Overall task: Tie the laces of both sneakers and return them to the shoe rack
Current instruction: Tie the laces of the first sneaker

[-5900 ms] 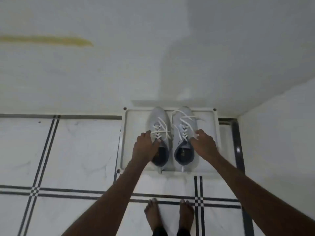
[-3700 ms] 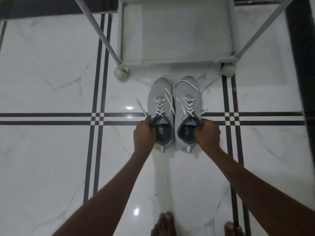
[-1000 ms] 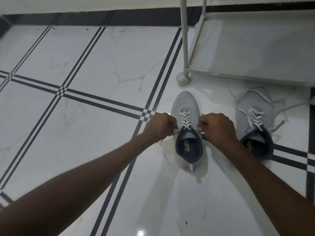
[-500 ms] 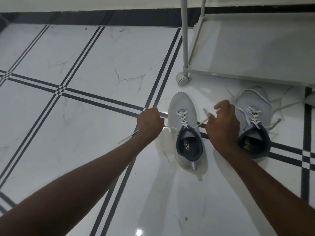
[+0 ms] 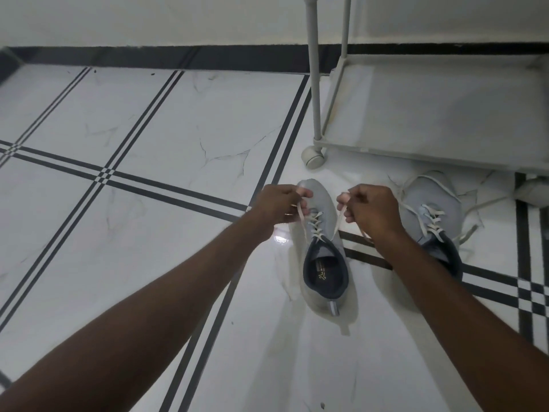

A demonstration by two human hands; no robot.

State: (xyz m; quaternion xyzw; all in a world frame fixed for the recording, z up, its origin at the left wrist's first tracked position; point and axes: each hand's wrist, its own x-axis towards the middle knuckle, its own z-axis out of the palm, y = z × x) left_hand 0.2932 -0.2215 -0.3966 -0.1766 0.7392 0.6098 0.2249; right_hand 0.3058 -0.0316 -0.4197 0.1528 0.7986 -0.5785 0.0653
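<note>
Two grey sneakers with white laces stand on the floor, toes pointing away from me. The left sneaker [image 5: 323,251] lies between my hands. My left hand [image 5: 279,205] pinches one end of its lace above the toe on the left. On the other side my right hand [image 5: 371,209] pinches the other lace end. Both lace ends run taut up from the top eyelets. The right sneaker [image 5: 430,209] sits further right, partly behind my right forearm, its laces loose and spread on the floor. The white shoe rack [image 5: 335,111] stands behind the sneakers, its bottom shelf bare.
The floor is glossy white marble tile [image 5: 178,138] with black double stripes. A dark skirting strip [image 5: 148,56] runs along the wall at the back. One rack caster [image 5: 312,156] rests just beyond the left sneaker's toe, another [image 5: 531,193] at the right edge.
Both hands have come up and forward from the sides of the left sneaker to above its toe, pulling the two lace ends upward.
</note>
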